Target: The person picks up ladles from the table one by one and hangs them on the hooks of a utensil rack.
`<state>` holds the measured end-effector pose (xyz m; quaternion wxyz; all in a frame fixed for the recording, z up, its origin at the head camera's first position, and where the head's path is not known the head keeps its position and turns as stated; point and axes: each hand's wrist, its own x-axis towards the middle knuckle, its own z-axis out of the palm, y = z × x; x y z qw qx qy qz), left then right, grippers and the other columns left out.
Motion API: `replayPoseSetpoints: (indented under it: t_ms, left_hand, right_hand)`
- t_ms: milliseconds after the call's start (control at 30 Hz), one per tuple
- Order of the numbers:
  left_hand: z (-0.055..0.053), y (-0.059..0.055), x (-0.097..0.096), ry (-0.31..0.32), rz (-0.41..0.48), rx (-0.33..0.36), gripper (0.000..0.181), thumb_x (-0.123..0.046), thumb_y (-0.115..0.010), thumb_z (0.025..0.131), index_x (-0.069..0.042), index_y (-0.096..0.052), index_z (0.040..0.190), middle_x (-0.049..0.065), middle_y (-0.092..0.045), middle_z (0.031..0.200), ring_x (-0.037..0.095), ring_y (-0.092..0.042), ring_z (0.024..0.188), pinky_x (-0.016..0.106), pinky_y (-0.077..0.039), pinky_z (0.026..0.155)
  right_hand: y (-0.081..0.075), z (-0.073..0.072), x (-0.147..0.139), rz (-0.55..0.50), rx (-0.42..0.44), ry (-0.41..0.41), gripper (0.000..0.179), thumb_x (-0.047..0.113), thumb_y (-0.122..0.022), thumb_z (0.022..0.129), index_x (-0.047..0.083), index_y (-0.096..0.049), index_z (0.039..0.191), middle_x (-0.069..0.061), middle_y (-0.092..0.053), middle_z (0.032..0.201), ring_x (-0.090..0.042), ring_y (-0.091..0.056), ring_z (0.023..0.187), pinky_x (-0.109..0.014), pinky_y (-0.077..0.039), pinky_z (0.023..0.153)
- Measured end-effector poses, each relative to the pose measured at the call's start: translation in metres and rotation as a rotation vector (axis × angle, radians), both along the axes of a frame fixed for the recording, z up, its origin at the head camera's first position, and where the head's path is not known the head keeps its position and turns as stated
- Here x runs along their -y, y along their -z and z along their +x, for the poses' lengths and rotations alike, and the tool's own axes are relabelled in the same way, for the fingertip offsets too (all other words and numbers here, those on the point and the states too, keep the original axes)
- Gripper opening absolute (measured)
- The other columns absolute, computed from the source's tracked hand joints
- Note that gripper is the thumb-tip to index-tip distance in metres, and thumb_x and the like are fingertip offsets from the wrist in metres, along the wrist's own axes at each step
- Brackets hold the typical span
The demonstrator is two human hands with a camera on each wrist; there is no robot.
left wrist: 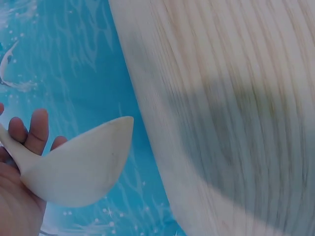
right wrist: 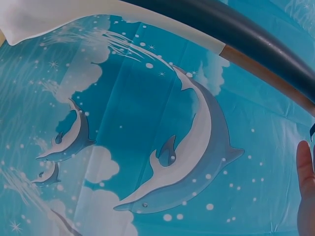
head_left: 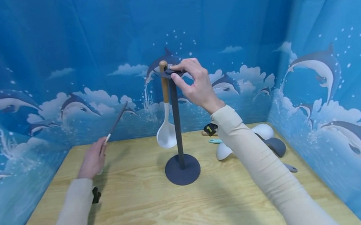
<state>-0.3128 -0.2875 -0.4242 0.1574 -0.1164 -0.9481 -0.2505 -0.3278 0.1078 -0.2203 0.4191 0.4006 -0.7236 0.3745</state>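
Note:
My left hand [head_left: 93, 159], over the table's left side, grips a white ladle [left wrist: 81, 167] by its neck, close to the bowl. Its dark-looking handle [head_left: 118, 117] points up and away to the right; in the head view the hand hides the bowl. At the centre, my right hand [head_left: 199, 84] pinches the hooked top [head_left: 168, 71] of a dark utensil stand [head_left: 177, 127] between thumb and fingers. From the stand's left side hangs a white spoon-like utensil [head_left: 166, 134], bowl down, its wooden handle [head_left: 165, 88] reaching above the top.
Behind my right forearm several utensils lie on the table [head_left: 151, 212], among them a dark grey ladle [head_left: 277, 146], a white bowl-shaped head [head_left: 263, 131] and a teal handle [head_left: 215, 141]. A dolphin-print curtain [head_left: 118, 34] encloses the back and sides.

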Motion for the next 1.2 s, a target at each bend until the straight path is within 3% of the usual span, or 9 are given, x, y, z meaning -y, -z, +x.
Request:
replayPoseSetpoints:
  t_ms: [267, 467, 667, 900, 1033, 1200]
  left_hand:
    - [-0.001, -0.001, -0.010, 0.025, 0.047, -0.035, 0.027, -0.016, -0.031, 0.108, -0.002, -0.048, 0.123, 0.012, -0.053, 0.081, 0.024, -0.056, 0.071, 0.035, -0.044, 0.058]
    - [-0.001, -0.008, -0.018, 0.035, 0.095, -0.121, 0.024, -0.014, -0.032, 0.108, 0.000, -0.050, 0.117, 0.017, -0.058, 0.083, 0.025, -0.057, 0.069, 0.037, -0.045, 0.060]
    - [-0.001, -0.020, -0.031, 0.023, 0.116, -0.145, 0.031, -0.020, -0.029, 0.109, -0.001, -0.049, 0.122, 0.016, -0.057, 0.085, 0.025, -0.055, 0.071, 0.035, -0.041, 0.060]
    - [-0.002, -0.033, -0.046, 0.045, 0.162, -0.235, 0.031, -0.019, -0.033, 0.108, 0.000, -0.051, 0.125, 0.015, -0.056, 0.081, 0.027, -0.051, 0.069, 0.039, -0.039, 0.063]
    - [0.000, -0.039, -0.055, 0.052, 0.191, -0.237, 0.031, -0.019, -0.034, 0.108, -0.001, -0.051, 0.126, 0.016, -0.058, 0.084, 0.029, -0.055, 0.073, 0.041, -0.042, 0.065]
    - [0.002, -0.045, -0.062, 0.040, 0.217, -0.235, 0.031, -0.019, -0.034, 0.108, -0.002, -0.052, 0.128, 0.015, -0.059, 0.087, 0.029, -0.058, 0.076, 0.041, -0.045, 0.067]
  right_hand:
    - [-0.001, 0.000, -0.001, 0.014, 0.005, -0.008, 0.022, 0.017, -0.062, 0.096, 0.007, -0.071, 0.114, -0.010, -0.068, 0.105, -0.022, -0.054, 0.103, -0.036, -0.046, 0.089]
    - [-0.001, 0.002, -0.002, 0.020, 0.019, 0.010, 0.024, 0.018, -0.063, 0.095, 0.007, -0.071, 0.115, -0.009, -0.069, 0.109, -0.023, -0.052, 0.114, -0.038, -0.043, 0.098]
    - [-0.001, 0.002, -0.004, 0.027, 0.035, 0.013, 0.026, 0.019, -0.063, 0.095, 0.006, -0.070, 0.117, -0.010, -0.068, 0.113, -0.023, -0.051, 0.120, -0.039, -0.041, 0.103]
    - [-0.001, 0.003, -0.004, 0.033, 0.049, 0.009, 0.024, 0.018, -0.062, 0.096, 0.007, -0.070, 0.116, -0.010, -0.067, 0.109, -0.023, -0.050, 0.112, -0.041, -0.046, 0.090]
    - [-0.002, 0.005, -0.005, 0.036, 0.061, 0.022, 0.024, 0.019, -0.062, 0.095, 0.008, -0.070, 0.114, -0.009, -0.067, 0.109, -0.023, -0.049, 0.107, -0.040, -0.045, 0.081]
    - [-0.003, 0.004, -0.004, 0.044, 0.055, 0.019, 0.024, 0.021, -0.063, 0.095, 0.008, -0.070, 0.114, -0.009, -0.068, 0.109, -0.024, -0.048, 0.106, -0.042, -0.044, 0.081]
